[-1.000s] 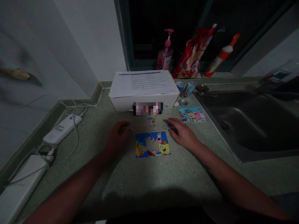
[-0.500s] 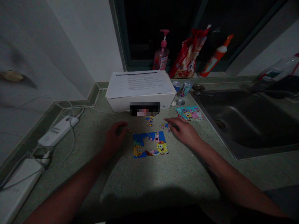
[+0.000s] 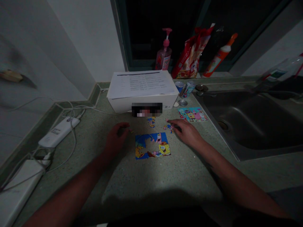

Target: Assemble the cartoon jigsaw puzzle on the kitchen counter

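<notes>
A jigsaw puzzle (image 3: 164, 148) with a cartoon picture lies flat on the counter, its border joined and a gap in the middle. My left hand (image 3: 116, 135) rests to its left, fingers curved and thumb apart from them. Close to that thumb tip is a small puzzle piece (image 3: 130, 130). On the other side, my right hand (image 3: 186, 130) reaches in with its index finger stretched to a pink piece (image 3: 167, 120). Several loose pieces (image 3: 169, 127) lie under and beside its thumb. Another small cluster of pieces (image 3: 151, 122) sits behind the puzzle.
A white box (image 3: 142, 102) with a printed sheet on top stands behind the pieces. At the right are a cartoon picture card (image 3: 193, 114), a small can (image 3: 188, 90) and a metal sink (image 3: 251, 123). White power banks (image 3: 58, 132) and cables lie at the left.
Both hands stay nearly in place, and the puzzle and loose pieces look the same. The whole view has shifted very slightly.
</notes>
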Available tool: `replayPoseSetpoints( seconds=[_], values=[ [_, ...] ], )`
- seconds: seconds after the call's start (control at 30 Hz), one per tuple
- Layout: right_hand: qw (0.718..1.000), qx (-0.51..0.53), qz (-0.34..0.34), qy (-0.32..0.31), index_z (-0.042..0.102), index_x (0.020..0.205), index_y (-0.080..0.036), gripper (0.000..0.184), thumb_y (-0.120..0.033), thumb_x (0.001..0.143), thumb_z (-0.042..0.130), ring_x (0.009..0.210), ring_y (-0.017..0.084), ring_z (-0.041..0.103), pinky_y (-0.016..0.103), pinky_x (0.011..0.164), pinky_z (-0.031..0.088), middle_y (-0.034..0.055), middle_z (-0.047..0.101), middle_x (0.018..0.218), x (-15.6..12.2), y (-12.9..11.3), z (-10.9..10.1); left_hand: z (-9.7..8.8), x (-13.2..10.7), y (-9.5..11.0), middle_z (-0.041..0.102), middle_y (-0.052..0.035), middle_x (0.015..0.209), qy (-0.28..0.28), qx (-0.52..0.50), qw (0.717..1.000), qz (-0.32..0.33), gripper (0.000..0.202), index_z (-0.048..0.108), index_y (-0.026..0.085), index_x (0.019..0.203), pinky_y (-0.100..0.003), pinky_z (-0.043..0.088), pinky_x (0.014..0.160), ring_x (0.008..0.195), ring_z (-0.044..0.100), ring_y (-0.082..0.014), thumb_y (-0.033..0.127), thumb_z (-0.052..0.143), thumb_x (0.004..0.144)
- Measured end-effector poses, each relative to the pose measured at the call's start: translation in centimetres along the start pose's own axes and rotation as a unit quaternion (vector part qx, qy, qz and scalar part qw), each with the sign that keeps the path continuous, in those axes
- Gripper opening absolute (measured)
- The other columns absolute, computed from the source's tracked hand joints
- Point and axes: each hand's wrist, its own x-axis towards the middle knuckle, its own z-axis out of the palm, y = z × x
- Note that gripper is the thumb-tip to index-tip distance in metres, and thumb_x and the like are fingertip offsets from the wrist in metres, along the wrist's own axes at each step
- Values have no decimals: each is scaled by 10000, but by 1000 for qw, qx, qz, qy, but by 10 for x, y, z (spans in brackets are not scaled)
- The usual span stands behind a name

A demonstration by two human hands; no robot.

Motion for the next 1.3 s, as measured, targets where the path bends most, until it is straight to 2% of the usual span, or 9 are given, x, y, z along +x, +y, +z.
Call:
replayPoseSetpoints(
  seconds=[0.2, 0.4, 0.57, 0.67, 0.77, 0.83, 0.9, 1.17, 1.3],
  values=[
    [1000, 3, 15, 5, 757, 1376, -263, 458, -121, 964, 616, 1049, 297, 751, 516, 992, 619, 95, 802, 1112, 0, -1, -1, -1, 0, 1, 814, -100, 1160, -5, 5, 1000, 2, 254, 724, 280, 1099, -538, 574, 1100, 1145, 758, -316, 429, 667, 901],
    [999, 18, 27, 5, 772, 1342, -258, 400, -169, 1018, 555, 941, 259, 752, 433, 893, 624, 94, 778, 1084, -2, -2, -3, 0, 0, 1, 811, -90, 1156, -6, 2, 1000, -2, 260, 727, 278, 1117, -529, 585, 1093, 1146, 762, -309, 408, 667, 901],
    [992, 113, 34, 35, 784, 1298, -255, 341, -215, 1013, 601, 897, 241, 749, 420, 850, 638, 82, 779, 1058, -1, -11, -1, -1, -1, 5, 813, -91, 1139, 6, 16, 1000, 14, 261, 737, 273, 1085, -540, 578, 1093, 1134, 762, -325, 430, 680, 884],
    [974, 218, 48, 30, 786, 1234, -249, 290, -236, 964, 682, 884, 225, 752, 397, 815, 652, 61, 773, 1012, -4, -26, 10, 0, -10, 14, 809, -84, 1161, -5, 54, 997, 58, 228, 758, 282, 1075, -558, 568, 1099, 1159, 748, -343, 405, 658, 912],
    [948, 311, 71, -10, 775, 1219, -260, 298, -213, 933, 702, 889, 210, 763, 384, 827, 665, 45, 788, 995, -9, -47, 24, 6, -25, 26, 818, -68, 1118, -67, 73, 987, 124, 194, 788, 309, 1064, -574, 572, 1082, 1122, 753, -350, 371, 668, 924],
    [929, 358, 90, -39, 758, 1247, -261, 316, -212, 939, 706, 876, 201, 770, 375, 827, 670, 41, 792, 999, -12, -61, 33, 12, -35, 33, 827, -59, 1097, -102, 68, 977, 175, 177, 791, 315, 1080, -590, 536, 1135, 1090, 761, -328, 343, 685, 941],
    [915, 388, 101, -40, 747, 1240, -262, 332, -207, 912, 741, 868, 196, 773, 370, 834, 670, 33, 794, 998, -14, -71, 39, 17, -42, 38, 833, -51, 1084, -112, 53, 967, 224, 165, 777, 302, 1103, -595, 503, 1169, 1031, 771, -292, 302, 693, 961],
    [885, 439, 137, -74, 723, 1246, -259, 371, -182, 886, 765, 871, 180, 758, 370, 849, 660, 9, 777, 962, -17, -89, 46, 27, -49, 42, 829, -42, 1097, -103, 52, 915, 386, 232, 691, 256, 1178, -431, 568, 975, 1021, 756, -238, 200, 781, 971],
    [877, 451, 144, -83, 722, 1235, -258, 380, -178, 867, 774, 869, 181, 754, 367, 833, 651, 1, 765, 940, -19, -91, 47, 31, -49, 44, 814, -19, 1020, -107, 61, 900, 419, 172, 660, 244, 1121, -411, 560, 947, 958, 746, -219, 165, 749, 997]
  ],
)
